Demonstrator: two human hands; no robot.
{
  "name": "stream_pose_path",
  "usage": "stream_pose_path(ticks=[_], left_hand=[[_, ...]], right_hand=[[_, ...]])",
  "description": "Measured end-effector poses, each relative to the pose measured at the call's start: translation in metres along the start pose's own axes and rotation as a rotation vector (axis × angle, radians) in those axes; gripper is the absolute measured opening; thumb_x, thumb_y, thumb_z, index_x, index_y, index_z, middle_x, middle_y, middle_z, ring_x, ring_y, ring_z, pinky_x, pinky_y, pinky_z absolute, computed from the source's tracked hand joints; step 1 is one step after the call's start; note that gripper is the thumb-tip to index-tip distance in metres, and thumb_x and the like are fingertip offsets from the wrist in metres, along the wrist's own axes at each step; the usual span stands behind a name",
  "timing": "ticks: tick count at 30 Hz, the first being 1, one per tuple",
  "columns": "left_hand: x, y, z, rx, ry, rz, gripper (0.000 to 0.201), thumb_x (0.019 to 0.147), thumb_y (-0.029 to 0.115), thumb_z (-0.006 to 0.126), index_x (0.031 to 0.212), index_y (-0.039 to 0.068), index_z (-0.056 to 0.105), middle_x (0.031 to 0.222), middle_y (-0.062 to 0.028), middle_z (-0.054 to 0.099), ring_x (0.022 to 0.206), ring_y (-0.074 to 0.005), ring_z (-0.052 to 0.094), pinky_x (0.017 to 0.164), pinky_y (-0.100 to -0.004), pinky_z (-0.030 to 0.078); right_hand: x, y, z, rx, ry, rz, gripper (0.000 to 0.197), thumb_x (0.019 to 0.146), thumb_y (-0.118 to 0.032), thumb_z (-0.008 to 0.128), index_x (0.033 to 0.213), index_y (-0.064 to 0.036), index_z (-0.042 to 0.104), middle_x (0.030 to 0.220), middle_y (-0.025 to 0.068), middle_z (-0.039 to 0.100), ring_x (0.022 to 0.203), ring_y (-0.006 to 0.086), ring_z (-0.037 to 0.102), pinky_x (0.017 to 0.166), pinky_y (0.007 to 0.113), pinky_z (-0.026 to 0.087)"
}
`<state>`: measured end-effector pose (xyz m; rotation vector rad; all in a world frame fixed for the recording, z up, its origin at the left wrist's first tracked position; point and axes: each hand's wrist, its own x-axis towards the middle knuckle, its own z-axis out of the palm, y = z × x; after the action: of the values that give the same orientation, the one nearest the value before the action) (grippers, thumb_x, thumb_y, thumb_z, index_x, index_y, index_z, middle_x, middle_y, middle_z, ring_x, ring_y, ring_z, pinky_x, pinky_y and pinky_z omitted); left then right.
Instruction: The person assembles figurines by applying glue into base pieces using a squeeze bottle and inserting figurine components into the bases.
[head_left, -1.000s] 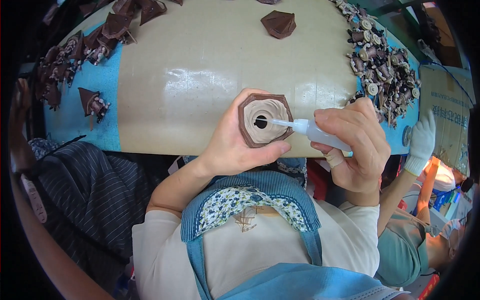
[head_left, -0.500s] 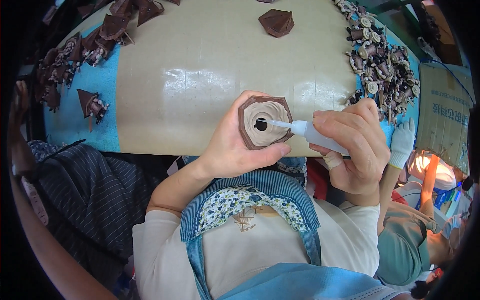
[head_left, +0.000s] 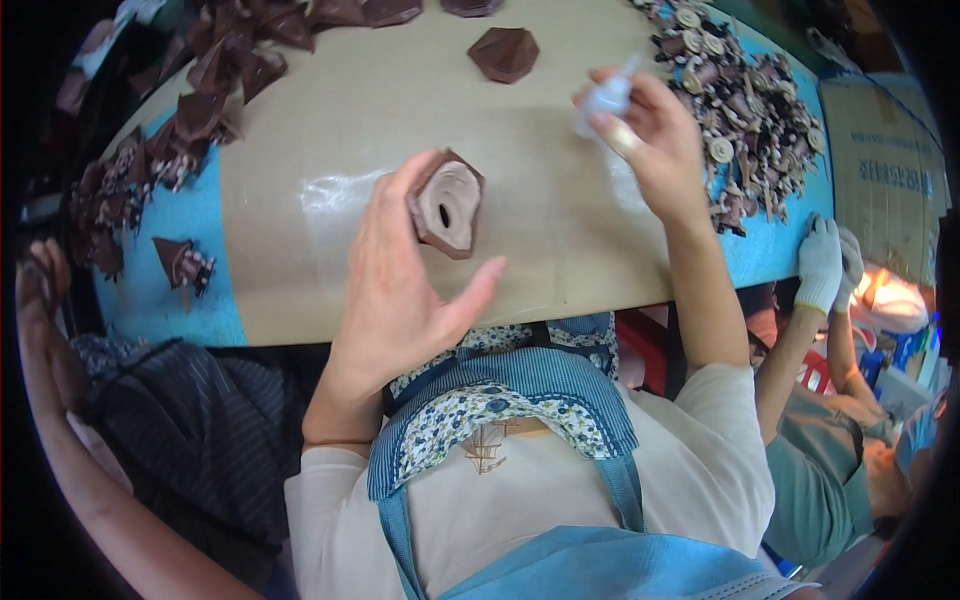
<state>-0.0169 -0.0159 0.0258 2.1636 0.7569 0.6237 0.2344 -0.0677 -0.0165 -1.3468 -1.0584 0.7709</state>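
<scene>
My left hand [head_left: 385,270] cradles a brown faceted hat-like piece [head_left: 463,205], its hollow beige underside with a dark central hole tilted toward me. The fingers lie along the piece's left side while the thumb stands away from it. Farther off to the right, my right hand [head_left: 650,140] grips a small translucent squeeze bottle [head_left: 605,103], slightly blurred, its thin nozzle pointing up. Tape wraps the right thumb. Beyond the hands, another brown faceted piece [head_left: 503,54] lies on the tan table covering [head_left: 300,250].
Several brown pointed pieces [head_left: 205,115] cluster at the far left, with one hatted figurine [head_left: 183,265] apart on a blue mat [head_left: 140,300]. Many small figurines [head_left: 755,120] are heaped at right. Beside them are a cardboard box [head_left: 885,180] and another person's gloved hand [head_left: 820,265].
My right hand has drawn the bottle out of the hollow piece and swung it up and away to the right. My left hand has tilted the piece and shifted left, its thumb now off it.
</scene>
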Motion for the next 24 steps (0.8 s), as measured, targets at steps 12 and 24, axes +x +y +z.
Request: stream_pose_path(ticks=[12,24], left_hand=[[-0.004,-0.013,0.026,-0.276,0.428,0.082,0.072,0.071,-0.007,0.069,0.129,-0.001,0.028,0.127,-0.0233,0.042,0.117,-0.0292,0.049,0.097,-0.0373,0.042],[0.015,-0.012,0.053,-0.446,0.565,0.302,0.071,0.065,-0.006,0.076,0.111,0.011,0.025,0.123,-0.0213,0.039,0.117,-0.0305,0.048,0.095,-0.0407,0.046]], right_hand=[[-0.014,-0.015,-0.038,-1.0,0.309,-0.286,0.045,0.07,0.003,0.062,0.114,-0.0056,0.058,0.105,0.0097,0.06,0.1,0.0247,0.055,0.089,0.036,0.044],[-0.04,-0.014,-0.066,-1.229,0.304,-0.308,0.036,0.068,0.0,0.061,0.104,-0.0047,0.061,0.094,0.0113,0.057,0.088,0.0285,0.053,0.081,0.038,0.042]])
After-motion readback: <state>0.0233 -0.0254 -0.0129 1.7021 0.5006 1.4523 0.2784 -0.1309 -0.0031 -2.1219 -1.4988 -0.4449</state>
